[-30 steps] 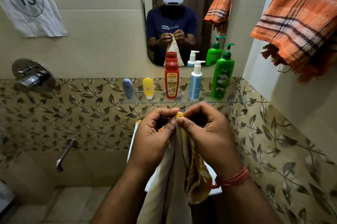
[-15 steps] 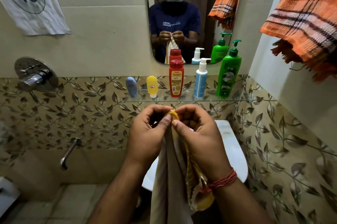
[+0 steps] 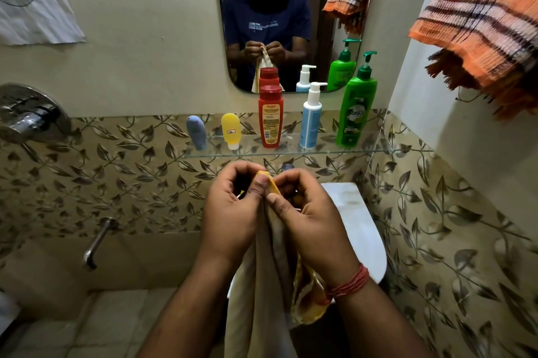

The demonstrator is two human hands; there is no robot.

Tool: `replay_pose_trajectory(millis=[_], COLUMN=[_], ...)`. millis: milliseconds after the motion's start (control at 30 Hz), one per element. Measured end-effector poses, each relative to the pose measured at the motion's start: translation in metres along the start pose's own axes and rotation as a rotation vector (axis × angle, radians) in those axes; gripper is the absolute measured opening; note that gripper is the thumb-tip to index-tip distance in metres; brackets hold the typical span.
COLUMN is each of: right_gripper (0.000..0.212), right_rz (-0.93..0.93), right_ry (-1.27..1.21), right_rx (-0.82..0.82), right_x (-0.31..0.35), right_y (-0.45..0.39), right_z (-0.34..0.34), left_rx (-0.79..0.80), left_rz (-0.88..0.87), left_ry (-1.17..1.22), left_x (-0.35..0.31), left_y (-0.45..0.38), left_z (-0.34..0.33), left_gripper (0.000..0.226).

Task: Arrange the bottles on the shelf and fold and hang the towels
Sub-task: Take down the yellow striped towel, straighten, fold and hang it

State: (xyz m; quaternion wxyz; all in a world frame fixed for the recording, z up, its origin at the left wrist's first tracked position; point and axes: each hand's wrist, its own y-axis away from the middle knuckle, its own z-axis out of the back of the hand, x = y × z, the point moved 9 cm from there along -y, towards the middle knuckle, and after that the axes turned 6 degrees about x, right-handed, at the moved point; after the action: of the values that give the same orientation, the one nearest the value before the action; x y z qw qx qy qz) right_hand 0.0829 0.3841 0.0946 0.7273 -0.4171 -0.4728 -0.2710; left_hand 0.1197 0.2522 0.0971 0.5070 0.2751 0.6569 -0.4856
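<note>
**Head view: corners held together, fold in hand but not yet hung**

Low in the middle, left hand (image 3: 233, 212) and right hand (image 3: 308, 220) pressed close, knuckle to knuckle. Fingers of both curled in, thumb and forefinger of each pinching the top edge of the beige-and-yellow towel (image 3: 270, 285). Yellow hem poking up between the two thumbs. Rest of the cloth hanging straight down between the forearms, in front of a white fixture (image 3: 358, 226).

Against a second ago, very little moved. Same two-handed pinch, same meeting of the hands, no spreading apart and no release. Only a small working of the thumbs along the hem, with the right thumb now sitting lower on the cloth than the left. Reads as corners being matched and evened up, so the fold is probably part-way made rather than finished.

Behind, on the glass shelf (image 3: 369, 148), standing upright in a row from short to tall: grey-blue tube (image 3: 196, 133), yellow tube (image 3: 231, 130), red bottle (image 3: 270, 118), white-and-blue pump bottle (image 3: 311, 121), green pump bottle (image 3: 356, 113). Looks like the bottle half of the job is settled.

Up at the right, orange checked towel (image 3: 480, 25) already draped over its rail, fringe hanging loose. Likely left to do: finish folding the held towel, then hang it.
</note>
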Motion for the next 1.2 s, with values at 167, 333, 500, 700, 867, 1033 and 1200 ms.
replay_pose_trajectory(millis=[167,333,500,700,867,1033,1200], right_gripper=[0.011,0.011,0.027,0.041,0.043,0.005,0.029], right_rz=[-0.015,-0.205,-0.263,-0.352,-0.118,0.132,0.258], right_ry=[0.293,0.566,0.728,0.771,0.668,0.732,0.846], right_rx=[0.277,0.365,0.291,0.324,0.402,0.290,0.199], right_x=[-0.033,-0.081,-0.100,-0.132,-0.107,-0.073,-0.053], right_y=[0.007,0.014,0.009,0.016,0.012,0.010,0.004], right_z=[-0.010,0.014,0.029,0.047,0.052,0.068,0.089], left_rx=[-0.198,-0.304,-0.383,-0.538,-0.659,-0.723,-0.773], left_rz=[-0.035,-0.041,-0.081,-0.168,-0.142,-0.116,-0.077], left_ry=[0.039,0.014,0.061,0.135,0.123,0.097,0.115], left_x=[-0.005,0.004,-0.001,-0.012,0.000,0.008,0.019], left_y=[-0.010,-0.014,-0.020,-0.033,-0.038,-0.035,-0.034], left_z=[0.028,0.041,0.041,0.074,0.105,0.129,0.148], left_gripper=[0.012,0.016,0.016,0.015,0.016,0.019,0.020])
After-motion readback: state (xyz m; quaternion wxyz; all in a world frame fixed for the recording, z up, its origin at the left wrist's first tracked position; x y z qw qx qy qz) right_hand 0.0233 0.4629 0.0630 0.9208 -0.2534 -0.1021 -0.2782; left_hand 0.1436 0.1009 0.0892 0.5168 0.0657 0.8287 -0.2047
